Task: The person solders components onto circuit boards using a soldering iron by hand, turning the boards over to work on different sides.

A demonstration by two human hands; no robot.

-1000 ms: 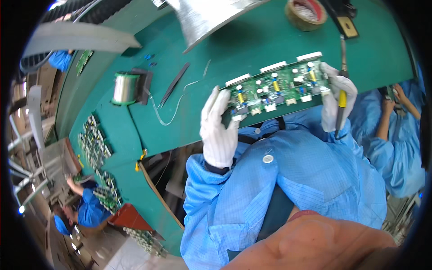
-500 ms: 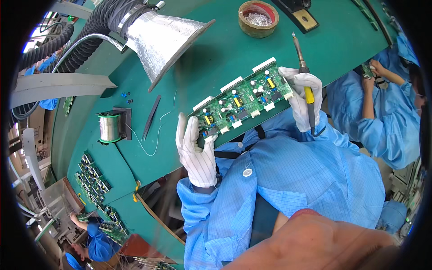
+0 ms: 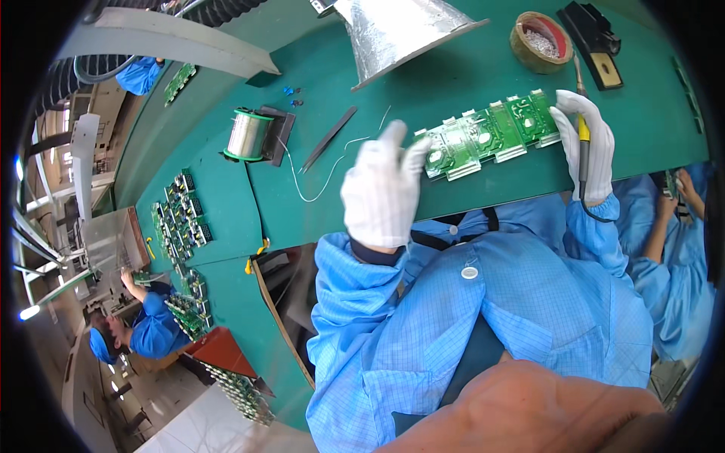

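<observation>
A long green circuit board panel [image 3: 491,137] lies solder side up on the green bench mat, its pale connectors sticking out along both long edges. My right hand [image 3: 591,147], in a white striped glove, holds a soldering iron [image 3: 584,132] with a yellow and grey handle, tip pointing away from me. Its thumb side meets the panel's right end. By the left end is my gloved left hand [image 3: 381,185], slightly blurred, fingers apart; whether its thumb touches the panel's corner I cannot tell.
Left of the panel are grey tweezers [image 3: 330,138], loose solder wire and a solder spool [image 3: 248,136]. A foil-covered funnel hood [image 3: 404,34] overhangs the far side. A tape roll [image 3: 541,43] and iron stand [image 3: 593,45] sit far right. Populated boards [image 3: 180,219] lie left; co-workers sit both sides.
The panel has been turned over, from component side up to solder side up. My left hand has opened away from its left end. The head view has shifted.
</observation>
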